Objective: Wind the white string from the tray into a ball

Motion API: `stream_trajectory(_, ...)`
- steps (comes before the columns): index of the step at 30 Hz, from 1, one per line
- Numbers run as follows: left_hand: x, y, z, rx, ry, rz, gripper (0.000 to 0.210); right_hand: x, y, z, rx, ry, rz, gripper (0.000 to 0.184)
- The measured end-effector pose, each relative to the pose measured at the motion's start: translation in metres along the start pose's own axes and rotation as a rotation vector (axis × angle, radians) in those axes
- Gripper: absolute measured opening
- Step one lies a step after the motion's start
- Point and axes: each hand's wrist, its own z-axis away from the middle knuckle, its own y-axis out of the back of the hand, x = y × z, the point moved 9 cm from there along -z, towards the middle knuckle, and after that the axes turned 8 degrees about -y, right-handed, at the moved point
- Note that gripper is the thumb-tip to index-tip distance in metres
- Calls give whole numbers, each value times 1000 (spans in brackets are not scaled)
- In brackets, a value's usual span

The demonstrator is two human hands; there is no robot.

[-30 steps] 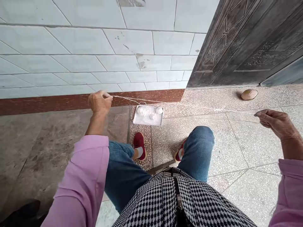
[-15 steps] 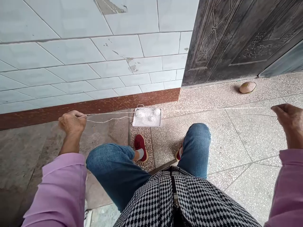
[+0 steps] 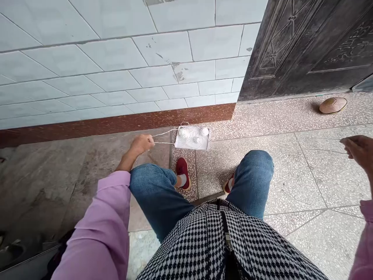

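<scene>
The left hand (image 3: pixel 142 144) and right hand (image 3: pixel 359 149) are pinching white string (image 3: pixel 164 143), its tray (image 3: pixel 189 148) lying between, nearer the left.

Right sleeve (image 3: pixel 363 249) cropped by edge; thread (image 3: pixel 164 143) too faint to trace across floor (image 3: pixel 279 175)

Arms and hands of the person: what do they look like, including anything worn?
The left sleeve and right sleeve are plain lilac, each ending in a band short of the wrist. The left hand and right hand wear no gloves.
</scene>
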Motion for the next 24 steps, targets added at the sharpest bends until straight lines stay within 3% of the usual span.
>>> stream_trajectory(3, 10, -10, -5, -126, 107, 125, 18, -22, -34, -6, -201, -45, 210, 23)
stream_trajectory(6, 49, -18, -20, -204, 148, 325, 23, -79, -82, 12, -309, 182, 247, 23)
stream_trajectory(9, 116, -35, -36, -273, 20, 504, 20, -161, -148, 82, -569, 422, -189, 10)
stream_trajectory(12, 179, -53, -47, -274, -143, 582, 13, -244, -214, 183, -911, 567, -491, 33)
stream_trajectory(15, 220, -58, -52, -204, -289, 638, 9, -299, -255, 265, -1186, 625, -584, 50)
stream_trajectory(18, 234, -60, -52, -232, -338, 741, 10, -312, -265, 291, -1322, 596, -590, 51)
stream_trajectory(24, 244, -77, -40, -481, -344, 956, 18, -289, -227, 259, -1125, 609, -601, 52)
